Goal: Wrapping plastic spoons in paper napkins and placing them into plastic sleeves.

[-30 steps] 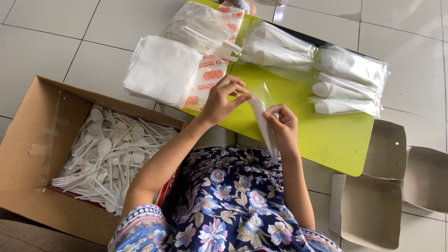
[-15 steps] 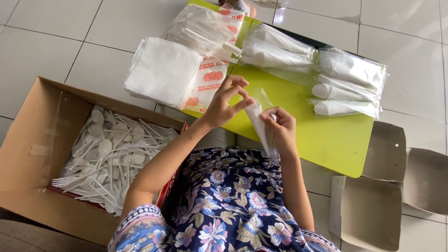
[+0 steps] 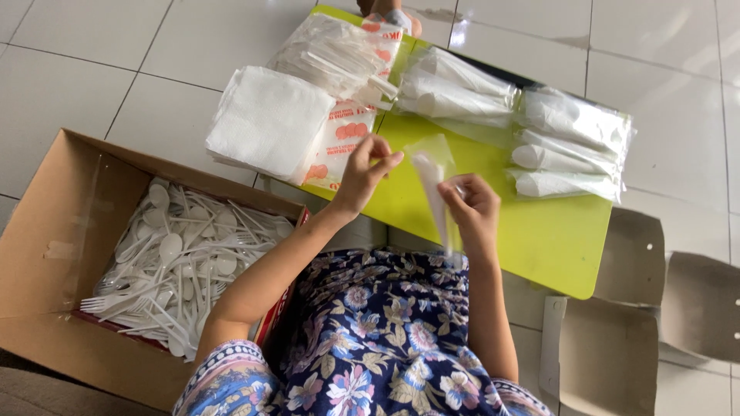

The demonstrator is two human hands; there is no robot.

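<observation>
Clear plastic sleeve [image 3: 434, 166] with a white utensil handle [image 3: 438, 202] inside it is held up over the near edge of the lime-green table [image 3: 539, 239], in front of the person's floral-print lap [image 3: 385, 339]. Largest in view is the white tiled floor [image 3: 92, 46], on which everything sits. At the left, an open cardboard box [image 3: 54, 254] holds a loose heap of white plastic spoons and forks [image 3: 177, 270]. The green table reaches from the top centre down to the right, and flattened grey cartons [image 3: 640, 308] lie on the floor just beyond its right corner. On the table's far left a stack of white paper napkins [image 3: 266, 123] overhangs the edge, touching a printed white-and-orange packet [image 3: 343, 142] beside it; a clear bag of straw-like white sticks [image 3: 331, 54] rests on top of that packet. Further right lie bundles of already wrapped utensil sets in clear plastic [image 3: 462, 88] — a second group [image 3: 574, 142] sits at the table's right side.

Left hand [image 3: 366, 171] is raised with thumb and forefinger pinched together near the sleeve's upper left corner, though whether it actually grips the film cannot be told. Right hand [image 3: 474, 212] is closed around the lower part of the sleeve and the handle — fingers curled, holding it upright.
</observation>
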